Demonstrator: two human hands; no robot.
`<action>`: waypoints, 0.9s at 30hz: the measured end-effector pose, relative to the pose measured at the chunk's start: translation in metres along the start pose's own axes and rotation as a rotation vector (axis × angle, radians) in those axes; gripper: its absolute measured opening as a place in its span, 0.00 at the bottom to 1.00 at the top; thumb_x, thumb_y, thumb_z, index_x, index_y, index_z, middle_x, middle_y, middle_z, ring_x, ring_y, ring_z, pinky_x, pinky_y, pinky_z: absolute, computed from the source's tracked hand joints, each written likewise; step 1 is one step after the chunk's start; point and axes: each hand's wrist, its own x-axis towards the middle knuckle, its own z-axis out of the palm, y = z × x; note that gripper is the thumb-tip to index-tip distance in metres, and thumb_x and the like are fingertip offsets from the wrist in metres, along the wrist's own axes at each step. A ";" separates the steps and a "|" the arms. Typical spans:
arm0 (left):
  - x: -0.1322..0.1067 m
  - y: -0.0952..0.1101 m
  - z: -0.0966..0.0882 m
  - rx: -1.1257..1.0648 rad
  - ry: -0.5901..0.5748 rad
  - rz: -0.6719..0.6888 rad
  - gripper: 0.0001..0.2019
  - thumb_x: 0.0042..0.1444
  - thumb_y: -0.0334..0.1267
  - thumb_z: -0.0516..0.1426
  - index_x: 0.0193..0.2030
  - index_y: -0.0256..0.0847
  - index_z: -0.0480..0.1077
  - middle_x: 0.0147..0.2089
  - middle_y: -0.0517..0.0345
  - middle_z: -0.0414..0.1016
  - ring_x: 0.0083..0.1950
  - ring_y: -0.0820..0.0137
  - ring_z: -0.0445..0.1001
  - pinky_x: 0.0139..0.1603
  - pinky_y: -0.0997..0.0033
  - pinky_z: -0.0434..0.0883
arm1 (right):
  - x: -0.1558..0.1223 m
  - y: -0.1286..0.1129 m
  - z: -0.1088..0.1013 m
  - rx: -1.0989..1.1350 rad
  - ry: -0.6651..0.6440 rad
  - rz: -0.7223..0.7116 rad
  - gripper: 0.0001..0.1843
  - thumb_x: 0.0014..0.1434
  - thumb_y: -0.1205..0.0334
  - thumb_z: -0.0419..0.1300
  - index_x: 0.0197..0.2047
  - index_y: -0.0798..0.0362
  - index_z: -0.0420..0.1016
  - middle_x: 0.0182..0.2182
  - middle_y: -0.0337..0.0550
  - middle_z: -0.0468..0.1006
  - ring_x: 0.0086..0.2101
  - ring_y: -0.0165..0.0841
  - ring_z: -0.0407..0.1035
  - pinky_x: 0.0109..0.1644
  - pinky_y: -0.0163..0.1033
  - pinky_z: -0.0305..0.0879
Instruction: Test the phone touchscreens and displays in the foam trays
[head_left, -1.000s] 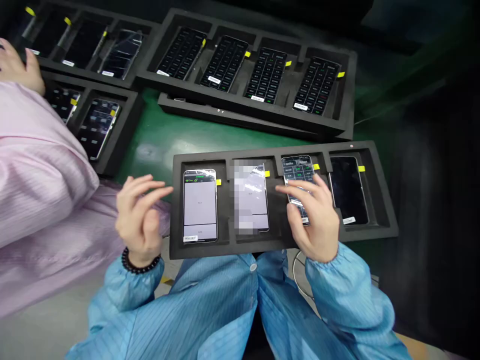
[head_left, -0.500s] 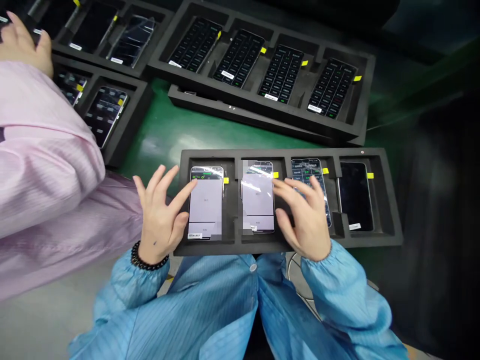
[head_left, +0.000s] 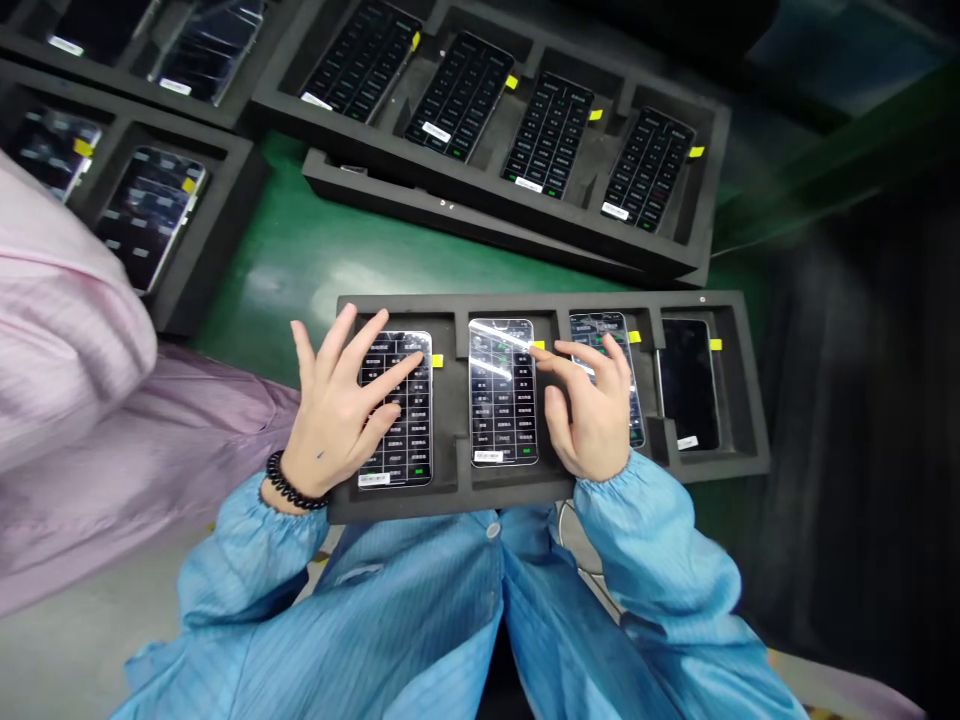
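Several smartphones lie face up in a dark foam tray (head_left: 450,490) in front of me. Over the leftmost smartphone (head_left: 409,440) my left hand (head_left: 337,410) is spread, its index fingertip at the upper right of a screen with a grid of labelled buttons. A similar grid lights the second smartphone (head_left: 502,400). My right hand (head_left: 592,415) has its fingers apart, the index fingertip at that phone's upper right edge. Part of the third smartphone (head_left: 637,415) is hidden under my right hand. The rightmost smartphone (head_left: 688,380) has a dark screen. Neither hand holds anything.
A larger foam tray (head_left: 480,195) with several phones showing button grids stands behind, on top of another tray (head_left: 375,195). More phone trays (head_left: 217,220) are at the left. A person's pink sleeve (head_left: 67,270) reaches in beside me. The table (head_left: 292,240) is green.
Both left phones' screens have switched from pale, nearly blank pages to dark button grids. My left index finger has moved further across the leftmost phone. The view has shifted; the other person's hand is out of sight.
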 end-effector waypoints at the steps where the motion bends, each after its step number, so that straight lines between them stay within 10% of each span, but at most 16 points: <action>1: 0.000 -0.001 0.001 -0.011 0.010 0.011 0.24 0.73 0.48 0.41 0.67 0.51 0.67 0.81 0.57 0.43 0.80 0.44 0.42 0.76 0.23 0.33 | 0.001 0.000 0.000 -0.001 -0.023 -0.007 0.20 0.66 0.70 0.51 0.59 0.48 0.68 0.51 0.44 0.83 0.56 0.43 0.74 0.75 0.61 0.51; 14: -0.003 0.004 -0.004 -0.079 0.098 -0.086 0.31 0.72 0.55 0.35 0.69 0.45 0.66 0.80 0.56 0.48 0.80 0.46 0.46 0.80 0.33 0.35 | 0.001 0.001 -0.006 0.030 0.067 0.015 0.16 0.64 0.72 0.54 0.53 0.46 0.71 0.52 0.41 0.83 0.55 0.42 0.74 0.72 0.58 0.55; 21: -0.078 0.007 -0.005 -0.087 0.224 -0.024 0.29 0.71 0.55 0.42 0.73 0.50 0.60 0.77 0.53 0.54 0.78 0.47 0.52 0.79 0.31 0.37 | -0.028 -0.024 -0.034 0.138 -0.010 -0.031 0.13 0.62 0.74 0.54 0.44 0.48 0.74 0.43 0.38 0.87 0.49 0.38 0.77 0.69 0.54 0.60; 27: -0.118 0.021 0.008 -0.034 0.216 -0.009 0.28 0.69 0.54 0.44 0.74 0.54 0.59 0.79 0.58 0.50 0.79 0.52 0.50 0.81 0.38 0.35 | -0.054 -0.037 -0.015 0.217 -0.010 -0.244 0.10 0.61 0.72 0.55 0.40 0.50 0.74 0.38 0.38 0.88 0.39 0.35 0.79 0.61 0.49 0.65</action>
